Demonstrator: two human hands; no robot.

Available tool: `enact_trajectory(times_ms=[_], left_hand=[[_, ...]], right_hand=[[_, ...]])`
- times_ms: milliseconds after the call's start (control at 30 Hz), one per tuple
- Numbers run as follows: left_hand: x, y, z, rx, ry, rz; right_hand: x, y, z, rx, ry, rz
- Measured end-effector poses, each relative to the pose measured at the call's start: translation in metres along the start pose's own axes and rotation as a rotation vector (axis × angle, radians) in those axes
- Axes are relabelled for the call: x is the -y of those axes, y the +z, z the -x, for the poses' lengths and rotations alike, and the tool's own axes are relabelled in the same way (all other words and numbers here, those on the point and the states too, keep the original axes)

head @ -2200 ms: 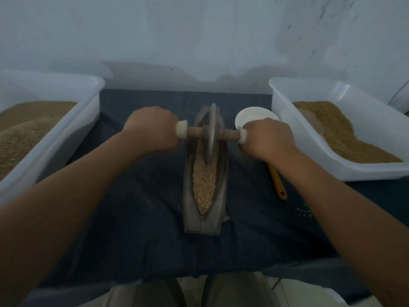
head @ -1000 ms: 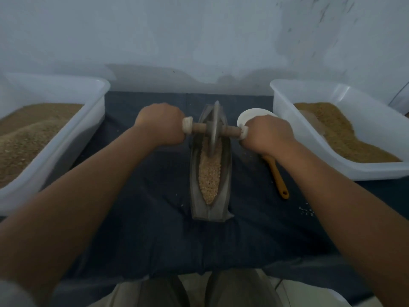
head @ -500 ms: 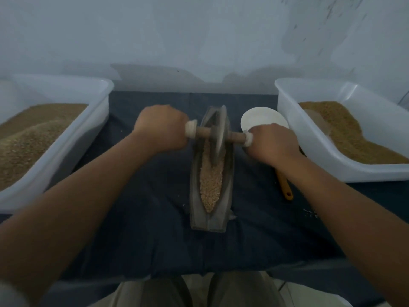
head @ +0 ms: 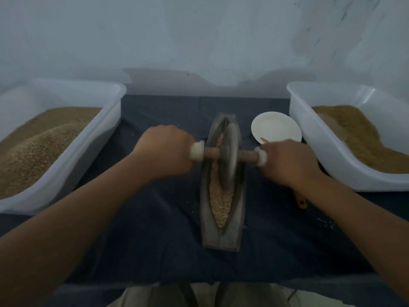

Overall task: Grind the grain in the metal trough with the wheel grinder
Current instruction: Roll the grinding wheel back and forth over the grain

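Grain is lying in a long pale heap down the groove of the metal trough, which is sitting lengthwise on the dark cloth straight ahead of me, between the two forearms. I am watching the wheel grinder standing on its edge in that groove, around the middle and toward the far half of the trough, with its rim sinking into the grain. Most of the uncovered grain is showing on the near side of the disc, and a thin strip is showing past it on the left. The wooden axle is running crosswise through the disc. The left hand is clenching around the left end of the axle and the right hand is clenching around the right end, knuckles up. Each fist is sitting just outside a pale collar on the axle, and the axle ends are hiding inside the fists. The disc and both fists are looking slightly smeared to me. The left tub is sitting well off to the left on the cloth, holding a tan heap; the right tub is sitting off to the right, holding a browner heap. A white dish is lying between the trough and the right tub, just beyond the right hand. An orange handle is poking out from under the right wrist, and spilled bits are dotting the cloth beside that forearm.
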State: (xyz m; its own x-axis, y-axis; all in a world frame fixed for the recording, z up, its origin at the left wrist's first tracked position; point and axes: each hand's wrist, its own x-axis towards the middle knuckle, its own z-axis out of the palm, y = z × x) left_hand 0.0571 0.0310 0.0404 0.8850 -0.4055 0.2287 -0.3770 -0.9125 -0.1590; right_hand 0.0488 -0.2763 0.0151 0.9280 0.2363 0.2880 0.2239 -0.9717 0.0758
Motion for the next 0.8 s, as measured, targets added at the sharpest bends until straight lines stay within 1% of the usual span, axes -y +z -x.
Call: enact_trajectory(times_ms=[67,133,200,267,300,333,400,433,533,600,667,733,800], left_hand=[[0.002,0.001,-0.037,0.038,-0.076,0.022],[0.003,0.003,-0.053,0.043,-0.112,0.056],[0.002,0.008,-0.039,0.072,-0.122,0.105],[0.002,0.017,-0.005,0.08,-0.108,0.14],[0.003,0.02,0.015,0.043,-0.087,0.143],[0.003,0.021,0.034,-0.011,-0.059,0.155],[0.004,0.02,0.056,-0.092,0.001,0.2],[0.005,0.021,0.056,-0.099,0.016,0.191],[0.005,0.024,0.018,-0.037,-0.04,0.08],[0.005,0.021,-0.024,-0.043,-0.096,0.059],[0.006,0.014,-0.054,-0.035,-0.131,0.063],[0.005,0.011,-0.056,0.005,-0.132,0.086],[0.007,0.019,-0.033,0.041,-0.116,0.138]], right_hand=[[-0.003,0.006,-0.033,-0.043,0.08,0.035],[-0.004,0.005,-0.051,-0.079,0.095,0.09],[-0.002,-0.002,-0.045,-0.086,0.052,0.091],[0.002,-0.008,-0.018,-0.156,-0.05,-0.025],[0.006,-0.011,0.0,-0.204,-0.105,-0.072],[0.01,-0.015,0.017,-0.217,-0.144,-0.085],[0.015,-0.016,0.039,-0.207,-0.167,-0.024],[0.015,-0.016,0.04,-0.217,-0.149,-0.001],[0.01,-0.011,0.011,-0.175,-0.046,0.045],[0.004,-0.003,-0.02,-0.184,0.014,0.087],[0.002,-0.004,-0.046,-0.141,0.078,0.117],[0.004,-0.01,-0.052,-0.08,0.096,0.135],[0.003,-0.015,-0.035,-0.049,0.061,0.126]])
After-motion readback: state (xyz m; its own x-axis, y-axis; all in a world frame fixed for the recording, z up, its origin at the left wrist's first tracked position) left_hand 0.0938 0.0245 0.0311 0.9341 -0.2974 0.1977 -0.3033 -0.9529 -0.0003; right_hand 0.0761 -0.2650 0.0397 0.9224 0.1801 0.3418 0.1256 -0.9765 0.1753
